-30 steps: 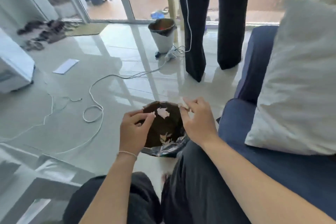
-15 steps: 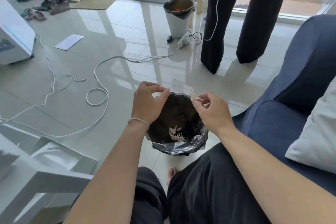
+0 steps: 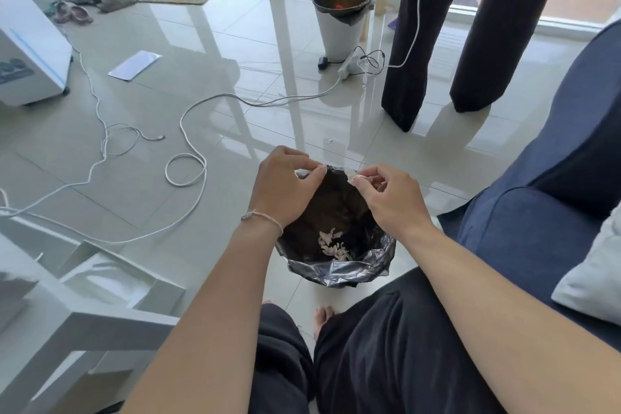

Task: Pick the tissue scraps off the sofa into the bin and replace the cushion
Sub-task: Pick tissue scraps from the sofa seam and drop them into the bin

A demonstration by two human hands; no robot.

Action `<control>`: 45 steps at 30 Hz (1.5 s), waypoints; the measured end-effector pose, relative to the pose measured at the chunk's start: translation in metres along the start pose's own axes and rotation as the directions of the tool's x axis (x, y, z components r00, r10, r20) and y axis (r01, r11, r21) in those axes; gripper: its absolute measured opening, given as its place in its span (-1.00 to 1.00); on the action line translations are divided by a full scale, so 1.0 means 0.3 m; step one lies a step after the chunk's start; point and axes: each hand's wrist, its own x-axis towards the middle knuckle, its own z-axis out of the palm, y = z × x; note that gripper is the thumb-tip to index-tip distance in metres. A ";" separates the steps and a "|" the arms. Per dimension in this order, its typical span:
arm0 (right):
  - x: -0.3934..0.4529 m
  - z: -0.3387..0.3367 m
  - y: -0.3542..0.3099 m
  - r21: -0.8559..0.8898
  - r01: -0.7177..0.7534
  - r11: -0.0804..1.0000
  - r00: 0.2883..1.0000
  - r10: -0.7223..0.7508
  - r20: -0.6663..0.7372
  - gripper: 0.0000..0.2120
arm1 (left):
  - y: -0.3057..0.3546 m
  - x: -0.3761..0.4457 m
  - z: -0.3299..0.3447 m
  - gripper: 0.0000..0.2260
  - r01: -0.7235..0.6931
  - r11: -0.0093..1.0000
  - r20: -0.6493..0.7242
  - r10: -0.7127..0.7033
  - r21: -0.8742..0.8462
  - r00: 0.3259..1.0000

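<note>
Both hands hang over the bin (image 3: pixel 339 270), a small one lined with a dark bag that stands on the tiled floor (image 3: pixel 235 44) just in front of the seated person's knees. The left hand (image 3: pixel 284 188) has its fingertips drawn together in a closed grip above the bin's far left rim; whether anything is pinched there I cannot tell. The right hand (image 3: pixel 391 200) is closed too, thumb and forefinger pinching a small white scrap (image 3: pixel 353 176) over the bin's far rim. A heap of pale scraps (image 3: pixel 331 244) lies at the bottom of the bag. The blue sofa (image 3: pixel 537 212) runs along the right, and the pale cushion (image 3: pixel 598 279) rests on its seat at the right edge, only partly in view. A thin thread band circles the left wrist. Farther off on the floor lie a looped white cable (image 3: pixel 186 171), a sheet of paper (image 3: pixel 134 64) and a second, white bin (image 3: pixel 341 22) near the glass doors, beside a standing person's dark trouser legs (image 3: pixel 413 44).
</note>
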 end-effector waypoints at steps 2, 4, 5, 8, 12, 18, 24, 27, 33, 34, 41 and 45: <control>0.002 -0.003 0.003 -0.015 -0.014 1.000 1.000 0.014 -0.003 -0.82 | 0.001 -0.003 0.011 -0.93 -0.004 1.000 0.012 0.004 0.015 1.000; 0.005 -0.004 0.005 -0.026 -0.033 0.999 0.999 0.033 -0.008 -0.83 | 0.003 -0.005 0.020 -0.94 -0.007 1.000 0.018 0.007 0.022 1.000; 0.005 -0.004 0.004 -0.025 -0.038 0.999 0.999 0.037 -0.010 -0.83 | 0.004 -0.005 0.023 -0.93 -0.008 1.000 0.019 0.007 0.023 1.000; 0.007 -0.006 0.002 -0.005 -0.037 0.999 0.999 0.037 -0.009 -0.84 | -0.001 -0.004 0.031 -0.91 -0.006 1.000 0.022 0.006 0.026 1.000; 0.008 -0.011 0.002 0.022 -0.029 0.999 1.000 0.030 -0.008 -0.83 | -0.004 -0.007 0.040 -0.87 -0.011 0.999 0.040 0.009 0.052 0.999; 0.006 -0.009 0.002 0.026 -0.026 0.999 1.000 0.027 -0.006 -0.82 | -0.004 -0.007 0.041 -0.85 -0.011 0.999 0.023 0.010 0.032 1.000; 0.005 -0.014 -0.004 0.039 -0.037 0.999 0.999 0.037 -0.003 -0.81 | -0.003 -0.005 0.040 -0.80 -0.026 0.999 0.030 0.024 0.048 0.999; 0.005 -0.014 -0.008 0.036 -0.038 0.999 0.999 0.038 -0.005 -0.80 | -0.004 -0.008 0.041 -0.79 -0.028 0.999 0.030 0.027 0.042 0.999; 0.006 -0.014 -0.004 0.029 -0.037 0.999 0.999 0.037 -0.006 -0.79 | -0.005 -0.013 0.039 -0.73 -0.037 0.998 0.043 0.036 0.042 0.998; 0.007 -0.014 -0.002 0.029 -0.037 0.999 0.999 0.037 -0.004 -0.79 | -0.003 -0.013 0.039 -0.73 -0.042 0.998 0.048 0.040 0.042 0.998; 0.009 -0.011 0.001 0.005 -0.025 1.000 1.000 0.025 0.010 -0.81 | 0.000 -0.013 0.040 -0.83 -0.032 0.999 0.075 0.029 0.038 0.997; 0.008 -0.009 -0.001 0.005 -0.026 1.000 0.999 0.026 0.019 -0.83 | -0.002 -0.011 0.041 -0.84 -0.038 0.998 0.086 0.034 0.050 0.996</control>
